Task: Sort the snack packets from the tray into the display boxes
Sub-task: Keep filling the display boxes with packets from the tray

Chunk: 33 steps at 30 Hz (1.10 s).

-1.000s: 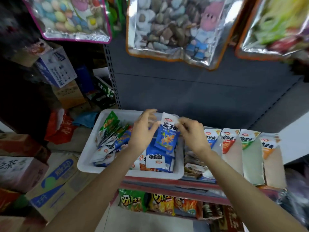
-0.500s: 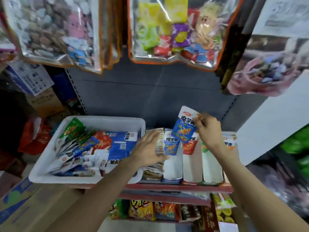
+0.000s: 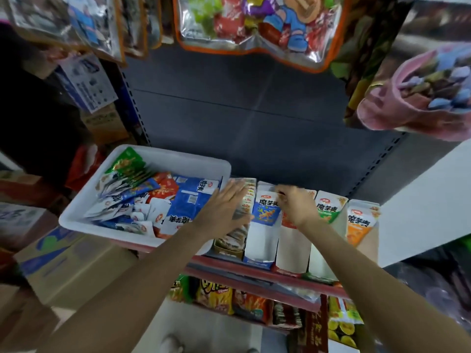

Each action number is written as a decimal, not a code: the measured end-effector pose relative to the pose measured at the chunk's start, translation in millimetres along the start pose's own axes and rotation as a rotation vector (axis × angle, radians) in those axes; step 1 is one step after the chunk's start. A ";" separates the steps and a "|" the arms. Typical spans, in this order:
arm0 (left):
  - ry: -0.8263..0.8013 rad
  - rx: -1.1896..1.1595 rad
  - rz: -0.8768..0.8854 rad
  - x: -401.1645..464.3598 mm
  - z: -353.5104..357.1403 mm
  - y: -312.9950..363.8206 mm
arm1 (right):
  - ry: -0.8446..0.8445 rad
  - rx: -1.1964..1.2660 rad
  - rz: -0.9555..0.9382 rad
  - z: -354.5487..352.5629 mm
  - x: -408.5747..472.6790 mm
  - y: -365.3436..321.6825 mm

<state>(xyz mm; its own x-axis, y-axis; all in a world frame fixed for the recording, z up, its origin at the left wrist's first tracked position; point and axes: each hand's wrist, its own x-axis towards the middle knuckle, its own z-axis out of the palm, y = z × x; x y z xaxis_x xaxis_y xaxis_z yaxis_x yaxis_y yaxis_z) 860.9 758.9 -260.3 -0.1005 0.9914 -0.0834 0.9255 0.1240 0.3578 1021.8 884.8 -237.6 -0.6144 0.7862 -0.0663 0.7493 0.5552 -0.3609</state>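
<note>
A white tray [image 3: 142, 242] full of blue, red and green snack packets [image 3: 188, 200] sits on the shelf at the left. To its right stands a row of display boxes: brown [image 3: 228, 244], blue [image 3: 260, 242], red [image 3: 293, 250], green [image 3: 328, 210] and orange [image 3: 359, 222]. My right hand [image 3: 295, 207] pinches the top corner of a blue packet [image 3: 266, 212] that stands in the blue box. Over the brown box lies my left hand [image 3: 224, 210], its fingers straight and flat on the packets there.
Large clear bags of sweets [image 3: 257, 26] hang above the shelf, low over the boxes. Cardboard cartons [image 3: 68, 266] are stacked at the left below the tray. A lower shelf [image 3: 229, 296] holds more snack bags. The grey back panel [image 3: 242, 118] closes the shelf behind.
My right hand has brought the blue packet from above the boxes down into the blue box. My left hand has stayed over the brown box. The view has shifted right.
</note>
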 end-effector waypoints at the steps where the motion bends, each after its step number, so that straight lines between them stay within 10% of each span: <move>1: 0.043 -0.052 0.001 -1.7 0.5 0.2 | 0.001 -0.031 -0.009 3.6 -0.4 1.2; 10: 0.190 -0.678 -0.314 -11.5 3.7 -0.1 | 0.160 -0.057 -0.017 16.8 -2.9 -0.1; 21: 0.168 -0.871 -0.355 -13.8 -6.1 -8.1 | 0.308 0.109 -0.116 10.4 -17.2 -33.9; 27: 0.293 -0.602 -0.429 -46.3 -22.9 -61.9 | 0.258 0.231 -0.398 20.4 -13.0 -110.2; 33: -0.190 -0.297 -0.333 -77.4 -17.8 -139.6 | -0.109 0.081 -0.364 63.7 6.5 -184.2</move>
<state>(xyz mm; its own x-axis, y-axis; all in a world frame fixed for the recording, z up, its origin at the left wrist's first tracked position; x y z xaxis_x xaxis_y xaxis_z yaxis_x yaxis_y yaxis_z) 733.0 665.6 -287.2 -0.2789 0.8743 -0.3972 0.7072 0.4668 0.5310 864.1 770.4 -230.8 -0.8623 0.5061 -0.0170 0.4584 0.7659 -0.4509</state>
